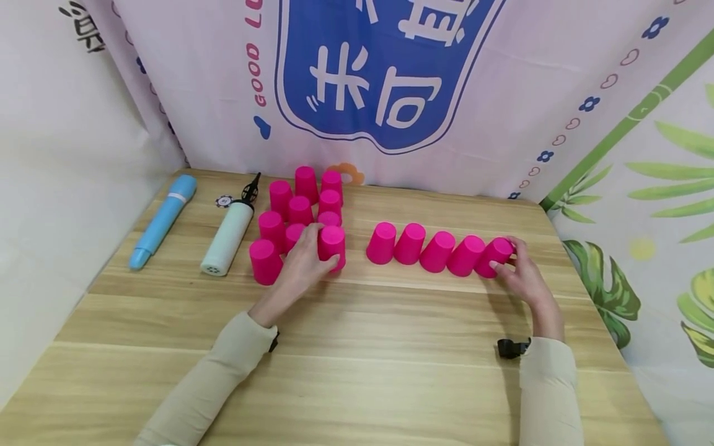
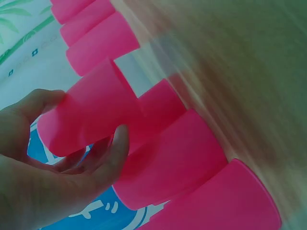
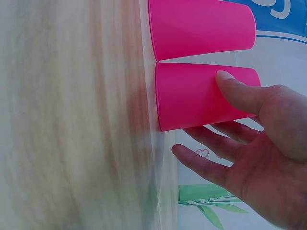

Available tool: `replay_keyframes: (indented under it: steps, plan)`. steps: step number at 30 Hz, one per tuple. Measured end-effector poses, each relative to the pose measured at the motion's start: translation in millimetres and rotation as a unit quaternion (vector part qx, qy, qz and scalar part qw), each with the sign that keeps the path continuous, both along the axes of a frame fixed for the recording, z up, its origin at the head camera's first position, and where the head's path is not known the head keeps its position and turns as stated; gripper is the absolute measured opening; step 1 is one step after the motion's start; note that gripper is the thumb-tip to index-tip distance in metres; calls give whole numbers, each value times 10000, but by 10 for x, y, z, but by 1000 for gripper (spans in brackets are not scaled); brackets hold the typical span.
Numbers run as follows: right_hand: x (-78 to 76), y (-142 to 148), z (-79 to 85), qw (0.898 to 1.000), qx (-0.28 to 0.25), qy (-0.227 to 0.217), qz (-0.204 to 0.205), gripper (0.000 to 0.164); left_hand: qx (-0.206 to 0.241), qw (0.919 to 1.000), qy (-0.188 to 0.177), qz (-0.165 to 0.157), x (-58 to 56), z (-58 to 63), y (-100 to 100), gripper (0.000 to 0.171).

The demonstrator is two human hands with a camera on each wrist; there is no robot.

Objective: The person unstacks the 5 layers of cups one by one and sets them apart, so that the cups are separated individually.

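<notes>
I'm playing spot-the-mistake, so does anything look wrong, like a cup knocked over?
Nothing stands out. The bright pink, tapered, plastic-looking cups are mouth-down, and none has fallen over. One raised cup sits higher, but only because the left hand holds it.

The left sleeve and right sleeve are long, beige, plain and softly creased. A small part of a black wrist device shows at the left cuff; another black wrist device, blockier, juts beside the right. The left hand and right hand are bare
</notes>
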State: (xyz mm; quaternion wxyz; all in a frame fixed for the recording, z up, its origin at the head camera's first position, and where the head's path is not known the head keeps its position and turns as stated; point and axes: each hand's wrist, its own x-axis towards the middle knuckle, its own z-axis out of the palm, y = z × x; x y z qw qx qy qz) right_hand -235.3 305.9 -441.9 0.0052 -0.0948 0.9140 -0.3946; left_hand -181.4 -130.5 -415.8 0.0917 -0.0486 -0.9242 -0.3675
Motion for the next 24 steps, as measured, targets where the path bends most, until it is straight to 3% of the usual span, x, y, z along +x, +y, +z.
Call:
replay_keyframes:
  steps: [14,24]
  plan:
    - [-7,12,-14,9997,-37,230,66,65,-255,9987,-421,92,3,-108,28,67]
    - [9,3,-11,9995,-64,293,103,64,-621,9976,-287,67,9,-138,10,68]
